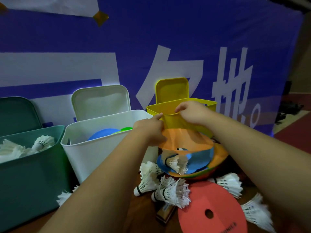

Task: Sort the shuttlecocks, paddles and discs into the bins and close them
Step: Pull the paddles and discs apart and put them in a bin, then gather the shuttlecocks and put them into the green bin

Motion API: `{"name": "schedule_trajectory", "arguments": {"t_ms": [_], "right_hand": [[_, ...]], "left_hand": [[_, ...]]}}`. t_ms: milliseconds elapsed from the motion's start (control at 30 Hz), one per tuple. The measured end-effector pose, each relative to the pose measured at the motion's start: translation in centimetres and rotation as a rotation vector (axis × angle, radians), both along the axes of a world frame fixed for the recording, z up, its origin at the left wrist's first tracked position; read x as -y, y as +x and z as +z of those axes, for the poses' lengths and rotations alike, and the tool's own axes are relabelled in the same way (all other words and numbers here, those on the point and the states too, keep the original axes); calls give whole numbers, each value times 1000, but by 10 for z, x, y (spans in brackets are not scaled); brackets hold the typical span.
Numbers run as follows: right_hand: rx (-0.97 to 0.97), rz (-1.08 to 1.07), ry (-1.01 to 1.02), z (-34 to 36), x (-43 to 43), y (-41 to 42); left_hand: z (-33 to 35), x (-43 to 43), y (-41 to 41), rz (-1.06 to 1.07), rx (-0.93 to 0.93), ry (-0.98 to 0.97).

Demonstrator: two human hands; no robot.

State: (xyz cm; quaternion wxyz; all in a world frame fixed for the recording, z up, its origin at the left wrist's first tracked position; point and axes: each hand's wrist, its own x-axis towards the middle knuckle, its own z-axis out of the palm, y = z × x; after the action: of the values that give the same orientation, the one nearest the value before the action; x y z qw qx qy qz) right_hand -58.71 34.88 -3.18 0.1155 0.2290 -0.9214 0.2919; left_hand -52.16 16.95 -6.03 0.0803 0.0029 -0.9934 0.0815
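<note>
Holding a yellow disc [175, 121] up against the front of the yellow bin [208, 105], the left hand [149, 132] pinches its left edge while the right hand [191, 113] curls over its top edge, each grip closed on the disc. An orange disc [186, 142] hangs just below it. Left of the yellow bin stands the white bin [104, 157] with discs inside. Farther left, the green bin [25, 182] holds shuttlecocks [42, 142]. In front of the yellow bin lie a disc stack [202, 174], loose shuttlecocks [170, 190] and a red disc [210, 195].

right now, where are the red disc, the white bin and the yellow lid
red disc [218, 200], head view, flat top beside its hole
white bin [84, 157], head view, front wall
yellow lid [171, 89], head view, middle of upright panel
</note>
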Motion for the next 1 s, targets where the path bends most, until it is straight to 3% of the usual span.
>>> {"name": "schedule_trajectory", "arguments": {"t_ms": [167, 400, 667, 800, 1000], "right_hand": [[66, -28, 29, -15, -33, 23], [148, -106, -38, -20, -66, 56], [179, 160, -260, -18, -30, 114], [183, 215, -444, -18, 14, 144], [304, 188, -777, -3, 73, 167]], "left_hand": [[-6, -3, 4, -24, -197, 157], [11, 0, 47, -43, -457, 690], [32, 36, 125, -31, -576, 1226], [30, 66, 172, 32, -669, 1335], [13, 120, 236, 193, -708, 1244]]}}
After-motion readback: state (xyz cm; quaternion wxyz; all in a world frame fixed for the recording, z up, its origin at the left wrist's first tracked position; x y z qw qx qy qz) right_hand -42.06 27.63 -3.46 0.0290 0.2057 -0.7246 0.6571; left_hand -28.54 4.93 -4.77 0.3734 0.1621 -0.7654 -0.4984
